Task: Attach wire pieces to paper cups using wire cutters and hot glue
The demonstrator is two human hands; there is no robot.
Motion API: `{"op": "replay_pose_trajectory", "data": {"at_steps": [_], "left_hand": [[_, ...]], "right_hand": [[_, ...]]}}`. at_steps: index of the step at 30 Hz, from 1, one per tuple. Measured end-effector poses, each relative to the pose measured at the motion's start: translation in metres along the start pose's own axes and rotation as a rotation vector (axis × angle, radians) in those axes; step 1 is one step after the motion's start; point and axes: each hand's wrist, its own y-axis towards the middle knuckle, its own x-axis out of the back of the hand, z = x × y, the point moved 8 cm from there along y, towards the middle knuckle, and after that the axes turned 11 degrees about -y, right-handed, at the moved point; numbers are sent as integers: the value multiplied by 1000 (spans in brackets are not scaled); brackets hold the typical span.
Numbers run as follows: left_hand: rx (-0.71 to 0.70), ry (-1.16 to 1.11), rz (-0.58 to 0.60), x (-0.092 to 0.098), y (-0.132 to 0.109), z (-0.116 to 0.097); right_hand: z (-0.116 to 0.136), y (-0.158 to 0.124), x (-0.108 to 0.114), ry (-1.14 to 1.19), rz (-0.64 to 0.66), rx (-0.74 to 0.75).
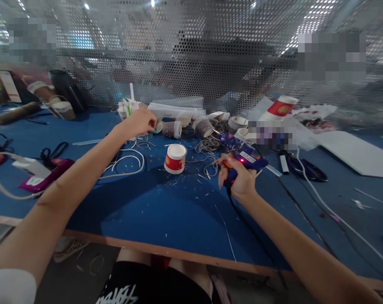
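My right hand (242, 179) is wrapped round the handle of a blue hot glue gun (238, 147). A red light glows on the gun's side, and its nozzle points up and left toward the twine-wrapped cups. Over at the back of the table, my left hand (144, 122) has its fingers curled together beside a small teal piece (155, 131); what they hold, if anything, is hidden. Between my hands a red and white paper cup (175, 159) stands upside down on the blue table (141, 211).
Twine-wrapped cups (172, 129) and tangled grey twine (209, 143) lie at the back. On the left are a purple power strip (46, 177) and a looped white cord (137, 169). Scissors (308, 169), a white board (359, 152) and another red cup (281, 108) occupy the right.
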Motion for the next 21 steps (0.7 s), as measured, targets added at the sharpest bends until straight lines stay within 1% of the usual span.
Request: {"op": "replay_pose_trajectory", "data": {"at_steps": [1, 5, 7, 8, 10, 12, 14, 16, 17, 18, 19, 21], "left_hand": [[-7, 12, 20, 2, 1, 4], [-23, 81, 0, 18, -1, 9], [-5, 104, 52, 17, -2, 9], [-7, 94, 104, 12, -3, 7], [-46, 9, 235, -8, -7, 1], [-136, -152, 360, -38, -13, -9], [-189, -359, 441, -69, -22, -16], [-237, -593, 496, -97, -31, -21], [-256, -689, 495, -107, -35, -22], [-260, -756, 456, -114, -38, -21], [-250, -802, 401, -119, -40, -19], [-227, -818, 255, -121, -42, -13]], "right_hand": [[0, 0, -1, -1, 4, -2], [-1, 1, -3, -13, 33, 11], [-1, 2, -3, -8, 37, 26], [0, 3, -2, -6, 38, 35], [0, 3, -2, -4, 35, 44], [-1, 2, -1, -6, 31, 37], [-3, 1, -2, -6, 33, 28], [-4, -1, -3, -7, 43, 28], [-5, -1, -4, -9, 53, 29], [-5, -2, -5, -13, 61, 32], [-5, -3, -5, -20, 67, 35], [-4, -4, -6, -50, 74, 50]]}}
